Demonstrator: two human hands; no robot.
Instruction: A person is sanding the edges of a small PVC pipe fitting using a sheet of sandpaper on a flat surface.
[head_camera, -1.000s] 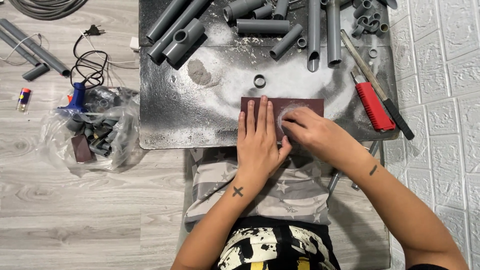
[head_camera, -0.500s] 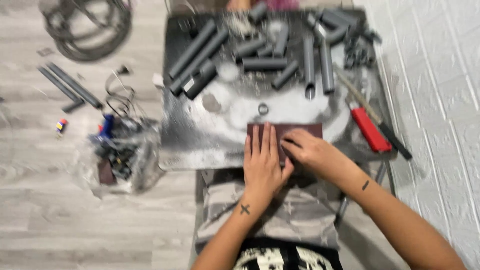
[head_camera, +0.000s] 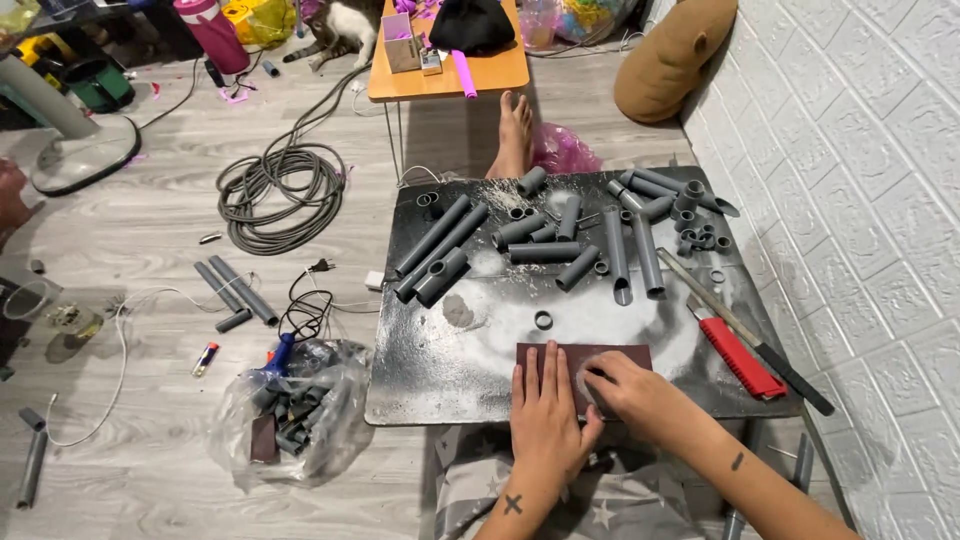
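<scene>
A dark brown sandpaper sheet (head_camera: 622, 356) lies at the near edge of a dusty black board (head_camera: 440, 380) resting over my lap. My left hand (head_camera: 545, 412) presses flat on the sheet's left part, fingers straight and side by side. My right hand (head_camera: 632, 393) rests on the sheet beside it, its fingers bunched with the tips down on the paper. Whatever is under those fingertips is hidden. A small grey pipe ring (head_camera: 543, 320) sits just beyond the sheet.
Several grey pipe pieces (head_camera: 440, 245) and rings cover the board's far half. A red-handled saw (head_camera: 742, 358) lies at its right edge, by the white wall. On the floor to the left are a plastic bag of fittings (head_camera: 300, 410) and a coiled hose (head_camera: 280, 190). Another person's foot (head_camera: 515, 135) rests beyond the board.
The view has lifted and widened, now showing the floor and room beyond the board. Both hands stay on the sandpaper in much the same pose.
</scene>
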